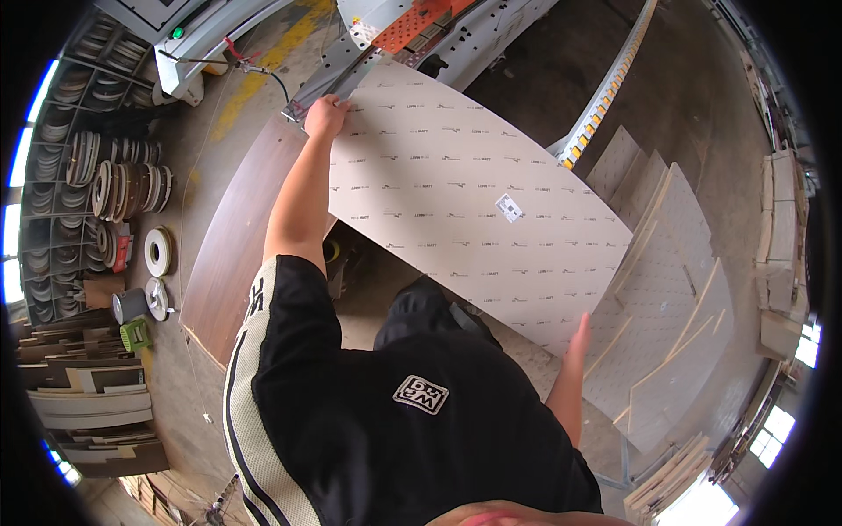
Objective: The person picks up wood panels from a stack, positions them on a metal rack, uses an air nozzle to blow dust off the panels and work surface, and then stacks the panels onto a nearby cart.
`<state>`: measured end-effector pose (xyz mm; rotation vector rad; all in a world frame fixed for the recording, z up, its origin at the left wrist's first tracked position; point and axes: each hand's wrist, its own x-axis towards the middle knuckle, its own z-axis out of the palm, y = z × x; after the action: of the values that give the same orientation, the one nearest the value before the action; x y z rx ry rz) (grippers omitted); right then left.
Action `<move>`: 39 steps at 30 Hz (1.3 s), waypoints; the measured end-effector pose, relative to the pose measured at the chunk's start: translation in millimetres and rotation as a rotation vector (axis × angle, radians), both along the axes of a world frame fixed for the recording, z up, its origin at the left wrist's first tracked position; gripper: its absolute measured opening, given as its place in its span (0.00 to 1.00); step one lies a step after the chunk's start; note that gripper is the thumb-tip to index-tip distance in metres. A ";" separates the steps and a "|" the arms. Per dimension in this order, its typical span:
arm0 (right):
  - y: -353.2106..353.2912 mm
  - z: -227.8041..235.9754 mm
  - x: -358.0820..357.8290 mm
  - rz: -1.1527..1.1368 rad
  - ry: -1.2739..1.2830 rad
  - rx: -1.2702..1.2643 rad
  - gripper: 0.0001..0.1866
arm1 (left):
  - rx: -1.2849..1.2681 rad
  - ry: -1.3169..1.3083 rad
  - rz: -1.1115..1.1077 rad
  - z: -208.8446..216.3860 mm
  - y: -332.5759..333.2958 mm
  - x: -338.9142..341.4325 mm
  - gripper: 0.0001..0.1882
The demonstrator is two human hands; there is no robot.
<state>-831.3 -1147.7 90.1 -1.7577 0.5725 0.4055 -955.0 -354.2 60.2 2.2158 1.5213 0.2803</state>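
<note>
A large pale beige panel (438,167), covered in small repeated print and bearing a white label (509,208), lies in front of me. Its far end meets the machine. My left hand (326,117) is closed around the panel's left edge, close to the far corner. At the panel's near right end is my right hand (579,337), fingers stretched out flat along the edge and not wrapped round it. To the left, a brown wood-grain panel (241,228) stands beside my left arm, partly hidden by it.
The machine (412,31) has an orange perforated part, and a yellow-marked rail (605,88) runs off to the right. More boards (675,324) are stacked at right. Racks with edge-band rolls (123,188) line the left, above a green basket (135,335).
</note>
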 end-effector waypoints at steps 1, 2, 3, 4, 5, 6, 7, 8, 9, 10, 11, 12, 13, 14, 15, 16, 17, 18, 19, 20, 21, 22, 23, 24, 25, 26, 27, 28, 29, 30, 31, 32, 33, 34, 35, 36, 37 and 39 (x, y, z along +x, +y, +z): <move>-2.9 1.8 -3.1 -0.006 -0.008 -0.011 0.37 | -0.056 -0.004 -0.017 -1.5 1.9 3.7 0.18; -4.5 2.5 -4.0 -0.012 0.008 -0.046 0.36 | -0.112 -0.008 -0.033 -1.5 6.2 6.0 0.18; -5.8 2.9 -4.2 -0.017 0.024 -0.081 0.36 | -0.167 -0.012 -0.049 -1.2 10.8 7.9 0.18; -11.0 2.5 -5.4 -0.025 0.040 -0.118 0.36 | -0.156 0.017 -0.080 -0.4 14.8 10.9 0.17; -15.0 1.0 -6.5 -0.024 0.044 -0.123 0.36 | -0.146 0.046 -0.112 0.6 19.2 13.8 0.17; -18.1 -1.5 -7.2 -0.022 0.049 -0.128 0.36 | -0.135 0.074 -0.142 0.8 21.6 16.6 0.17; -17.8 -2.7 -3.6 -0.007 0.051 -0.126 0.36 | -0.051 0.107 -0.126 -3.9 28.0 14.2 0.17; -13.3 -0.3 -1.0 -0.006 0.067 -0.128 0.36 | 0.037 0.140 -0.109 -10.1 34.4 14.2 0.17; -8.8 2.2 1.2 -0.004 0.083 -0.131 0.37 | 0.124 0.173 -0.090 -16.0 41.0 10.7 0.18; -3.1 6.2 2.7 -0.005 0.097 -0.138 0.37 | 0.106 0.106 0.007 -17.2 48.6 6.1 0.18; -1.0 10.5 1.0 -0.009 0.086 -0.165 0.37 | 0.085 0.038 0.094 -10.8 53.1 5.7 0.19; 1.1 15.0 -1.1 -0.012 0.075 -0.193 0.37 | 0.063 -0.030 0.183 -3.3 57.8 3.3 0.20; 7.8 18.7 -4.2 -0.012 0.070 -0.215 0.37 | 0.060 -0.033 0.181 7.8 68.4 -7.1 0.24; 7.8 17.4 -5.6 -0.015 0.069 -0.193 0.37 | 0.115 0.005 0.154 15.2 77.8 -21.2 0.26; 7.4 16.5 -7.2 -0.017 0.067 -0.171 0.37 | 0.078 0.003 0.126 19.3 90.7 -37.3 0.27; 8.6 14.7 -9.5 -0.019 0.069 -0.148 0.37 | 0.093 0.042 0.146 29.0 99.4 -52.5 0.25; 9.8 12.8 -10.7 -0.013 0.083 -0.121 0.38 | 0.109 0.081 0.168 36.0 107.9 -67.4 0.23; 10.9 10.7 -11.8 -0.007 0.097 -0.093 0.39 | 0.161 0.037 0.216 33.6 120.5 -82.8 0.20; 6.8 10.0 -7.4 0.004 0.107 -0.070 0.40 | 0.208 -0.010 0.270 28.3 124.9 -95.1 0.18; 3.3 8.1 -4.2 -0.002 0.108 -0.053 0.40 | 0.393 -0.077 0.248 18.9 121.9 -101.0 0.19; 0.6 5.0 -1.7 -0.008 0.108 -0.036 0.40 | 0.357 -0.087 0.162 9.2 120.1 -101.9 0.19; -5.0 1.1 -10.4 -0.031 0.117 -0.020 0.41 | 0.316 -0.093 0.059 13.4 105.3 -88.5 0.19; -5.7 -0.9 -9.2 -0.033 0.130 -0.010 0.41 | 0.281 -0.102 -0.030 20.2 91.3 -75.6 0.19; -6.2 -1.1 -8.4 -0.036 0.142 -0.003 0.41 | 0.034 -0.109 -0.097 26.2 77.0 -58.0 0.18; -7.3 -0.4 -8.9 -0.039 0.155 0.002 0.41 | -0.217 -0.115 -0.162 28.9 60.0 -39.9 0.18; -5.2 -1.7 -9.2 -0.044 0.162 -0.001 0.41 | -0.168 -0.072 -0.236 28.3 46.1 -25.6 0.18; -4.7 -1.6 -9.7 -0.052 0.166 -0.005 0.41 | -0.121 -0.031 -0.314 24.7 33.3 -12.7 0.18; -2.5 0.0 -8.5 -0.057 0.168 -0.008 0.41 | -0.046 -0.034 -0.312 15.3 23.9 -5.1 0.17; 1.7 1.7 -6.1 -0.049 0.165 -0.018 0.42 | 0.033 -0.040 -0.310 7.5 16.7 2.1 0.16; 5.6 3.5 -4.5 -0.040 0.163 -0.028 0.42 | 0.054 -0.034 -0.273 1.9 14.4 5.9 0.14; 4.1 5.4 -5.2 -0.038 0.163 -0.043 0.42 | 0.043 -0.023 -0.254 -1.1 14.0 8.9 0.14; 3.2 6.7 -4.3 -0.040 0.160 -0.051 0.41 | 0.031 -0.013 -0.234 -3.7 14.8 11.0 0.14; 2.8 7.5 -2.2 -0.042 0.157 -0.060 0.41 | 0.020 -0.003 -0.214 -6.2 15.3 12.8 0.14; 3.8 6.2 -2.7 -0.041 0.159 -0.066 0.41 | 0.067 0.008 -0.248 -9.7 20.7 11.8 0.14; 1.1 1.1 -3.7 -0.043 0.160 -0.029 0.41 | 0.099 0.080 -0.235 -15.2 29.3 9.8 0.15; -1.9 -2.9 -3.5 -0.043 0.160 0.008 0.41 | 0.130 0.151 -0.220 -20.2 38.3 8.3 0.16; -2.8 -7.5 -3.9 -0.046 0.156 0.047 0.40 | 0.164 0.219 -0.207 -22.4 47.1 7.9 0.17; 1.7 -13.9 -9.9 -0.044 0.142 0.012 0.40 | -0.026 -0.002 0.017 11.4 66.7 -6.7 0.19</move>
<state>-841.2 -1146.0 76.2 -1.7103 0.7074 0.5049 -961.7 -287.5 71.6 2.1825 1.5353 0.2659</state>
